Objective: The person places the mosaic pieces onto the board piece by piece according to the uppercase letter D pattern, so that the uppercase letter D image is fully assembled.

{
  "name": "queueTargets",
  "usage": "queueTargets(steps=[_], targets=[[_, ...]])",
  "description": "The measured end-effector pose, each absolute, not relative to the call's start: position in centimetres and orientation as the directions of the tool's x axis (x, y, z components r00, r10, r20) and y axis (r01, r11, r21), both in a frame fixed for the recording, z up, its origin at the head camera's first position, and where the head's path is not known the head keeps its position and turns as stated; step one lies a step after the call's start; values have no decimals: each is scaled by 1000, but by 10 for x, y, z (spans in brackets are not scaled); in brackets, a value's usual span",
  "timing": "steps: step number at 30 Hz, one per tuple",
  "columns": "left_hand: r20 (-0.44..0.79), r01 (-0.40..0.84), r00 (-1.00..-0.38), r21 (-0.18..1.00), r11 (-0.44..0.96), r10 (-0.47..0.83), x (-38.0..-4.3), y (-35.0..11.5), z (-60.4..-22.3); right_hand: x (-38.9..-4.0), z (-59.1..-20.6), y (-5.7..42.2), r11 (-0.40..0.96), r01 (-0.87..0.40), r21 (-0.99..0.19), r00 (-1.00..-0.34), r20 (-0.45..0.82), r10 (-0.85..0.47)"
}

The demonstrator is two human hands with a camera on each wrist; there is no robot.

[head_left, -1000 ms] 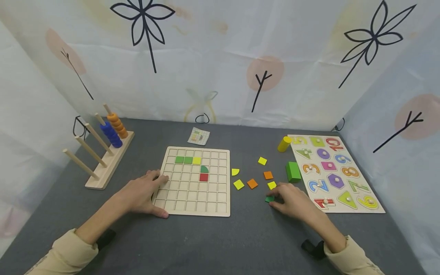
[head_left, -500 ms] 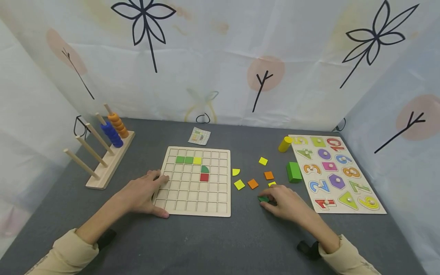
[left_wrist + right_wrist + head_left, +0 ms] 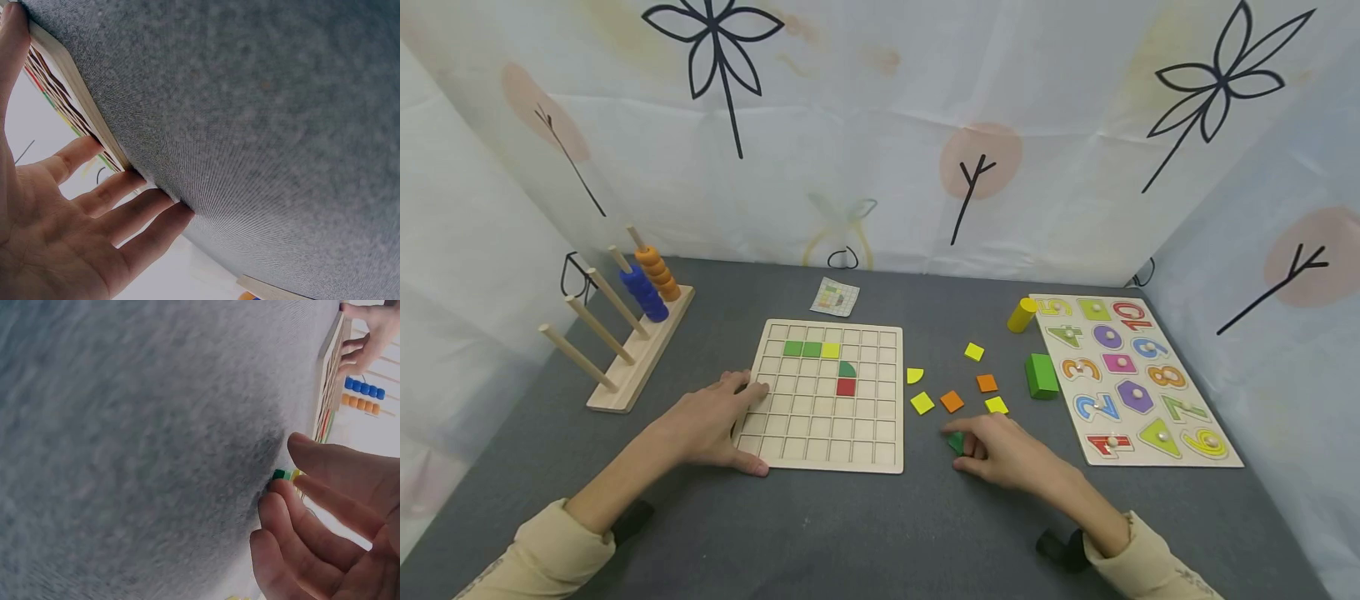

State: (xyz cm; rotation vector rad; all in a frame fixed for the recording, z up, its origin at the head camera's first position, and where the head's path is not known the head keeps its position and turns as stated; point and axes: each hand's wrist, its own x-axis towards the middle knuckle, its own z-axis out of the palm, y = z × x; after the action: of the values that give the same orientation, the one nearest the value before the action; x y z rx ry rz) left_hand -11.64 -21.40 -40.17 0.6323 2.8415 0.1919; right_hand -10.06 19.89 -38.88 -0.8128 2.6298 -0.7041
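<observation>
My left hand rests at the left side of the wooden grid board, fingers spread. Its index fingertip lies over the edge and its thumb is at the near corner; in the left wrist view the other fingertips reach down beside the board. To the right of the board, my right hand holds a small green tile at its fingertips, close over the table. Fingers partly hide the tile. On the grid lie two green square tiles, a yellow square, a green quarter-round tile and a red square.
Loose yellow tiles and orange tiles lie between board and right hand. Behind the board is a pattern card. A bead stacker stands left. At right are a yellow cylinder, green block and number puzzle.
My right hand has moved left toward the board, bringing the green tile along, which now looks tilted. A yellow tile behind that hand has come into fuller view. The left hand stays put.
</observation>
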Motion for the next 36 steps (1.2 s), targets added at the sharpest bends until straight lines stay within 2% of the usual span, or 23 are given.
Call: queueTargets(steps=[11,36], targets=[[-191,405,-881,169,898,434,-116,-214,-403,-100,-387,199,736,-549,-396,-781,-70,-620],[-193,402,-882,169,900,431,-116,-213,-401,-99,-393,183,774,-495,-394,-822,-77,-565]])
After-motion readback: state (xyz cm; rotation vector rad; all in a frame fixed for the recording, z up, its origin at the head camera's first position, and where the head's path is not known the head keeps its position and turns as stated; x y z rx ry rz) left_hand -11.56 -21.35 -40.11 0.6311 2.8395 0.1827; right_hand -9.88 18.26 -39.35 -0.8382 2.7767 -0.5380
